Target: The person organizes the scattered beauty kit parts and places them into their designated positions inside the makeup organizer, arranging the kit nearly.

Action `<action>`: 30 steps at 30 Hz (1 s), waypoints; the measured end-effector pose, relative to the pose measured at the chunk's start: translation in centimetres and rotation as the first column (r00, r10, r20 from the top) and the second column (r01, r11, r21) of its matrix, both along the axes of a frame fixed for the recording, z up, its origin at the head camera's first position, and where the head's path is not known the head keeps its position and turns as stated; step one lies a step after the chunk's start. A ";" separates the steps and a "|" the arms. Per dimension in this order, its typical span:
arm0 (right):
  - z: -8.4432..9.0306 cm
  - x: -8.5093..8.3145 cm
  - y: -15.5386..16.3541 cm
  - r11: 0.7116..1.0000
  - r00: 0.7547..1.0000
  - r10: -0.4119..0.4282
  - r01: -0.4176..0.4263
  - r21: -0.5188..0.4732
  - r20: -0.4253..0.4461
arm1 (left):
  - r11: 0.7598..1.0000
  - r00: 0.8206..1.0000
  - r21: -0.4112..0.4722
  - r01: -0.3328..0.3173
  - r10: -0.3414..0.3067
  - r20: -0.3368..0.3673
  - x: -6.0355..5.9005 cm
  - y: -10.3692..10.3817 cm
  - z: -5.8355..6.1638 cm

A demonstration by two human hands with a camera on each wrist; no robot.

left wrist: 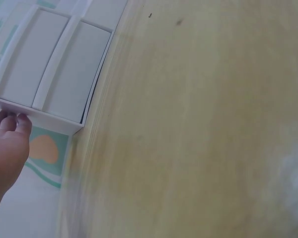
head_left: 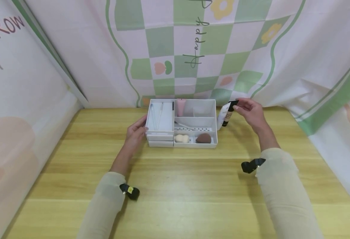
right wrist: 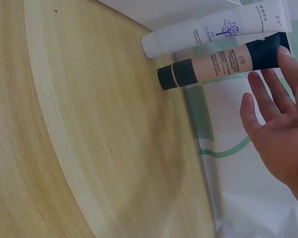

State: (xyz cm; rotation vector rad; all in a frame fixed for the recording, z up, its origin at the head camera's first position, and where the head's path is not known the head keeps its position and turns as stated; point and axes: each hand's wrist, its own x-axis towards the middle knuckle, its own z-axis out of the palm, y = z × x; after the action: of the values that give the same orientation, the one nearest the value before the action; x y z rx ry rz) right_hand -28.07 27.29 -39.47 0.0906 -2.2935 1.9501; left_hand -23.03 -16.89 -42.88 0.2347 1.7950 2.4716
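Observation:
A white desktop organizer (head_left: 195, 145) stands at the back of the table, with drawers (left wrist: 72, 69) on its left side. My left hand (head_left: 136, 132) rests against the organizer's left wall, fingers touching it near the front corner. To the organizer's right, two cosmetic tubes stand upright, cap down: a white tube (right wrist: 213, 30) with a purple tree print, and a black and beige tube (right wrist: 221, 64) beside it. My right hand (head_left: 252, 114) pinches the top end of the black and beige tube between thumb and forefinger; its other fingers are spread.
Inside the organizer are a pink tube (head_left: 180, 108), a cream sponge (head_left: 182, 138), a brown sponge (head_left: 203, 138) and thin sticks (head_left: 160, 116) in the left tray. A patterned curtain (head_left: 163, 39) hangs right behind. Bare wooden tabletop (head_left: 177, 189) lies in front.

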 end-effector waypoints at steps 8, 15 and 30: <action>-0.2 -0.4 -0.2 0.995 1.000 0.004 -0.006 0.102 0.015 | 1.000 1.000 0.009 0.001 -0.001 -0.003 0.0 0.0 -0.3; -0.7 -0.7 -0.2 0.990 1.000 -0.018 0.020 0.140 -0.011 | 1.000 1.000 0.011 0.001 -0.001 -0.009 -0.2 -0.1 -0.4; 0.9 0.6 -1.7 0.988 0.994 -0.062 0.074 0.136 -0.092 | 1.000 1.000 0.017 0.012 -0.011 -0.011 -0.1 -0.1 -0.3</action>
State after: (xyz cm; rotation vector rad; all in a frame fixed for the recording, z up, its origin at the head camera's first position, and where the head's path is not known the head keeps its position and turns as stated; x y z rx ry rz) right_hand -27.47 25.60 -38.58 0.1075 -2.3407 1.7178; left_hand -23.13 -16.98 -43.15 0.2599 1.7724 2.4839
